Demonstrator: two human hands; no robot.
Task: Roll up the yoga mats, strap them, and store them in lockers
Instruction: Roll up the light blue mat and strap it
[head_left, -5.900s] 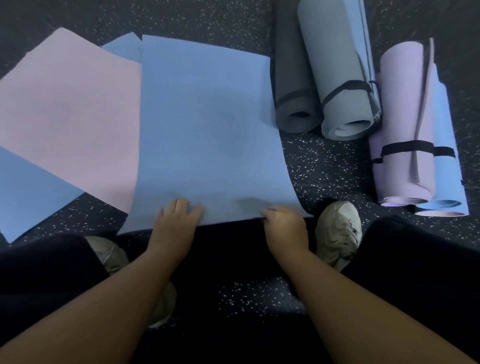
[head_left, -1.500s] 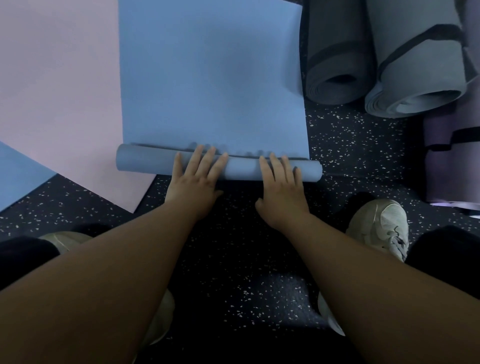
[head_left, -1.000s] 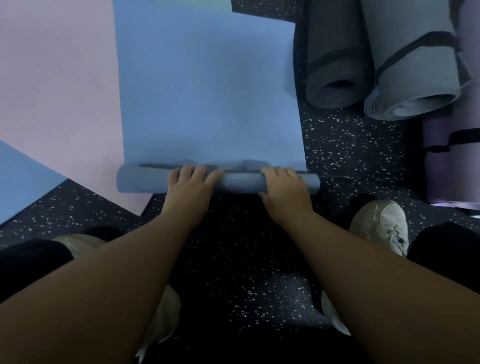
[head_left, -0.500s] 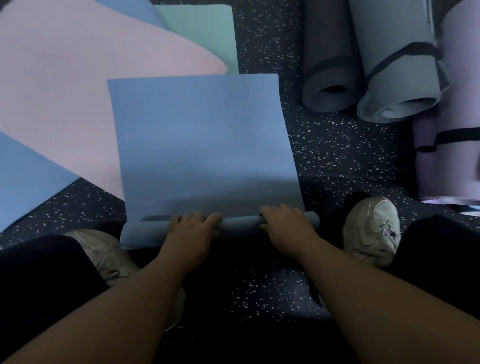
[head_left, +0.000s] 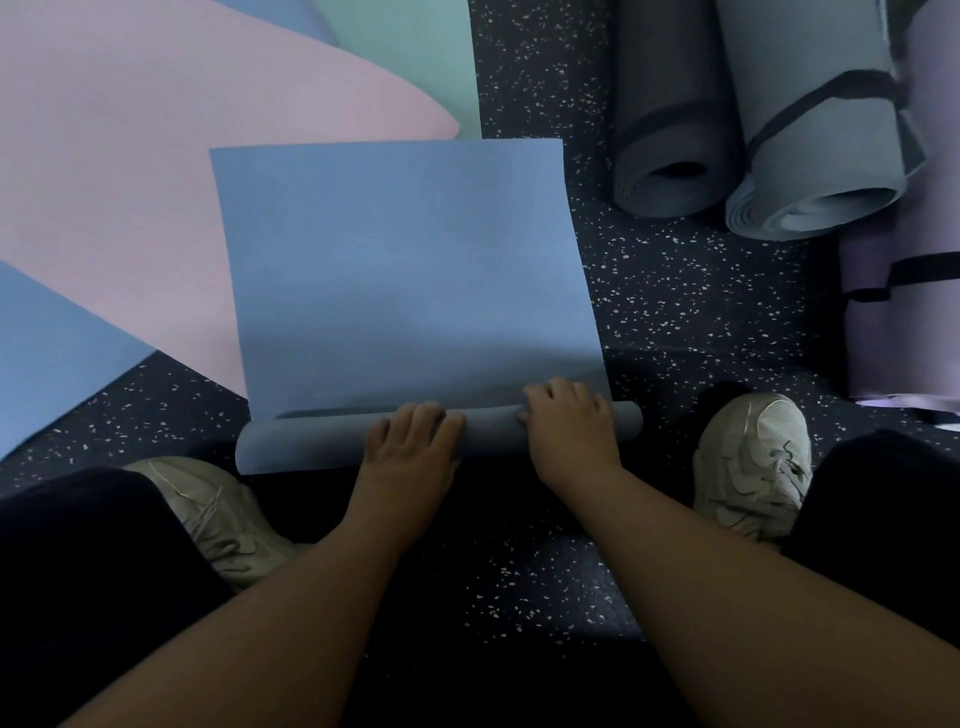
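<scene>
A blue yoga mat (head_left: 400, 270) lies on the dark speckled floor in front of me, its near end wound into a thin roll (head_left: 291, 447). My left hand (head_left: 410, 447) curls over the roll's middle. My right hand (head_left: 566, 426) grips the roll near its right end. The flat part of the mat stretches away from me and ends in a straight far edge. Both hands press on the roll, fingers bent over its top.
A pink mat (head_left: 156, 182), a green mat (head_left: 415, 62) and another blue mat (head_left: 47, 353) lie flat at the left. Rolled, strapped dark grey (head_left: 670, 130), light grey (head_left: 815, 145) and purple (head_left: 904, 291) mats lie at the right. My shoes (head_left: 753, 462) flank the roll.
The mat's near edge has been wound into a roll and drawn back toward me, so its far edge has come into view. My fingers went from flat on the roll to curled over it.
</scene>
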